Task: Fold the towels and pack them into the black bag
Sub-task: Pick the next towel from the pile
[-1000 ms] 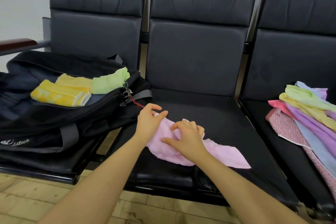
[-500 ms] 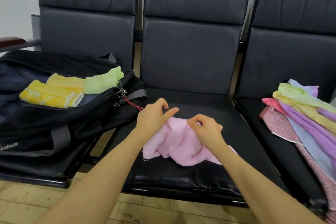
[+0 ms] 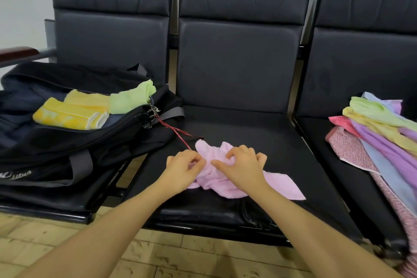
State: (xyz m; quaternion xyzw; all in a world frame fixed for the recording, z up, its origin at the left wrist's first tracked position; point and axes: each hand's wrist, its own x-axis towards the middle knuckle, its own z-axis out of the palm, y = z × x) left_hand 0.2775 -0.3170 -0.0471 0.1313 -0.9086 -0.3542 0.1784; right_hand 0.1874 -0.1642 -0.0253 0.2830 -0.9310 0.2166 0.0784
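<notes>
Looking down through the head camera, I see both my bare hands working a crumpled pale pink terry towel (image 3: 222,178) that lies on the seat of the middle black padded chair (image 3: 266,142). My left hand (image 3: 182,170) sits at the towel's left edge, fingers curled in, pinching a bit of the pink cloth between thumb and fingertips. My right hand (image 3: 242,167) rests on top of the bunched middle of the towel, its fingers bent and clutching the fabric. One flat corner of the towel trails out to the right of that wrist on the seat.

On the left chair (image 3: 67,201) lies the open black fabric bag (image 3: 74,153), unzipped, with grey straps. Inside it I make out a folded yellow towel (image 3: 70,114), a paler yellow folded towel (image 3: 88,98) just behind it, and a folded light green towel (image 3: 130,97) touching the bag's right rim. A thin red cord (image 3: 178,131) runs from the bag's zip pulls down onto the middle seat, ending near the pink towel.

On the right chair (image 3: 316,133) rests a loose pile of unfolded towels (image 3: 383,137) in green, yellow, purple, blue, pink and a speckled rose, spilling toward the front edge of the seat. Tan floor tiles (image 3: 180,255) show below the seats.
</notes>
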